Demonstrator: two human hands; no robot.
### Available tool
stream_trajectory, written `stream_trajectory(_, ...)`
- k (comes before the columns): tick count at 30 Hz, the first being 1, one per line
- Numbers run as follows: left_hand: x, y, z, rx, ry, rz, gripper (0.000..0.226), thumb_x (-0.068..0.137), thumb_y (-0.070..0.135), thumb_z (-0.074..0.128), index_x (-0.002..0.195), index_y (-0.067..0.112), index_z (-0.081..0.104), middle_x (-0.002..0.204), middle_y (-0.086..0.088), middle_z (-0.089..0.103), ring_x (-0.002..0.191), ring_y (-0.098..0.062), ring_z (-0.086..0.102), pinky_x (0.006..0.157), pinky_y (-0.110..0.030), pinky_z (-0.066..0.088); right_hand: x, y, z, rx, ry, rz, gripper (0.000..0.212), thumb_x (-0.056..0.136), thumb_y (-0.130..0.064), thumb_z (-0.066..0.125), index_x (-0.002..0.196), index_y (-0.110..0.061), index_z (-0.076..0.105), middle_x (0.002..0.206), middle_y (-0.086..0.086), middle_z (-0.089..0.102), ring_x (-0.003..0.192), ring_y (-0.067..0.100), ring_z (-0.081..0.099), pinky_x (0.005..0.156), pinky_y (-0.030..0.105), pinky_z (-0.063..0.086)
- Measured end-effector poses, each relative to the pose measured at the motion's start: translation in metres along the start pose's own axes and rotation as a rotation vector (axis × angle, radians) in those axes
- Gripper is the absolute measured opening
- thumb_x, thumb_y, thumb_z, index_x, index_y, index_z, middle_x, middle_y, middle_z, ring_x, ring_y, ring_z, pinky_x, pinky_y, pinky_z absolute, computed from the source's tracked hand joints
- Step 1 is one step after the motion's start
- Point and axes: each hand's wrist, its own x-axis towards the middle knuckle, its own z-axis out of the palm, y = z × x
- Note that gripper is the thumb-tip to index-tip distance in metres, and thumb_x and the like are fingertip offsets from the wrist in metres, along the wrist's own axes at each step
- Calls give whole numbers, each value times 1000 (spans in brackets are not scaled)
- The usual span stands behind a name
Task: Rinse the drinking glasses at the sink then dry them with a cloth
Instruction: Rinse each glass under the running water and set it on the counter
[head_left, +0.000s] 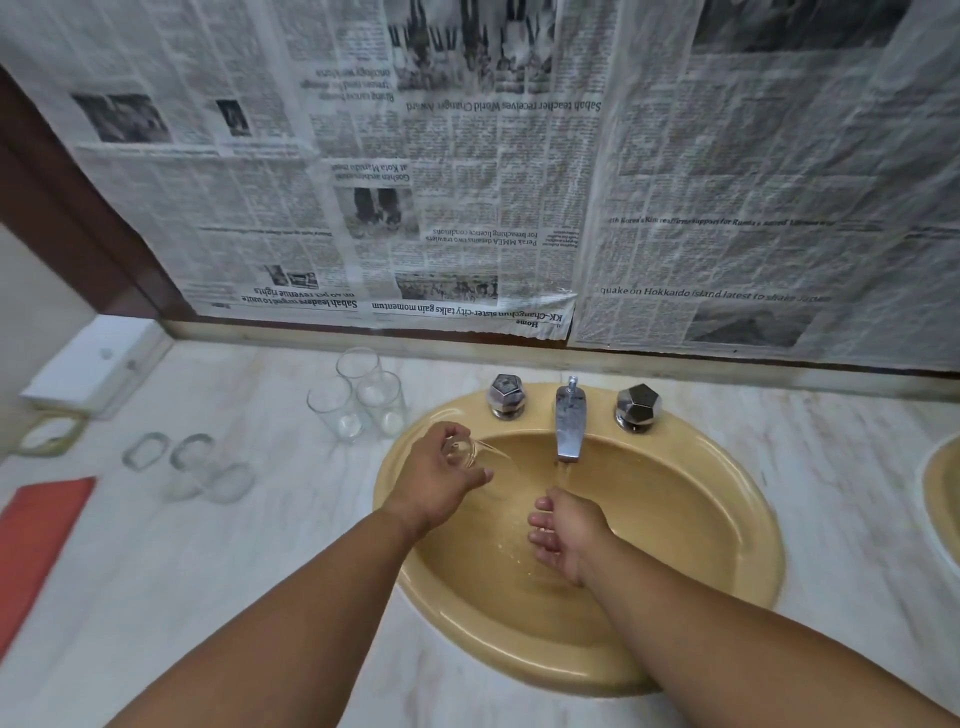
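Observation:
My left hand (441, 475) grips a clear drinking glass (475, 453), tipped sideways over the left part of the yellow sink (727, 499). Water runs from the chrome tap (569, 421) in a thin stream. My right hand (566, 532) is under that stream inside the basin, fingers relaxed and holding nothing. Three upright clear glasses (358, 400) stand on the marble counter just left of the sink. Two more glasses (195, 465) stand further left, blurred. A red cloth (39, 540) lies at the counter's left edge.
Two chrome tap knobs (506, 396) (638, 408) flank the spout. Newspaper sheets (467, 182) cover the wall behind. A white box (91, 364) sits at the far left, a tape roll (49, 434) in front of it. A second basin's rim (943, 514) shows at right.

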Motion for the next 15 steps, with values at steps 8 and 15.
stream_trajectory(8, -12, -6, -55, -69, 20, 1, 52, 81, 12, 91, 123, 23, 60, 108, 2, 68, 87, -10, 66, 75, -18, 53, -11, 1, 56, -27, 37, -57, 18, 101, -27, 52, 94, -17, 64, 85, 4, 67, 62, 19, 54, 61, 29, 43)
stream_trajectory(15, -17, -21, -141, 112, 114, 99, 57, 76, 30, 91, 124, 30, 60, 119, 6, 63, 103, -10, 67, 92, -28, 54, -17, 3, 131, -42, 108, -223, 15, 97, -19, 52, 89, -16, 65, 76, 5, 64, 55, 18, 53, 51, 25, 39)
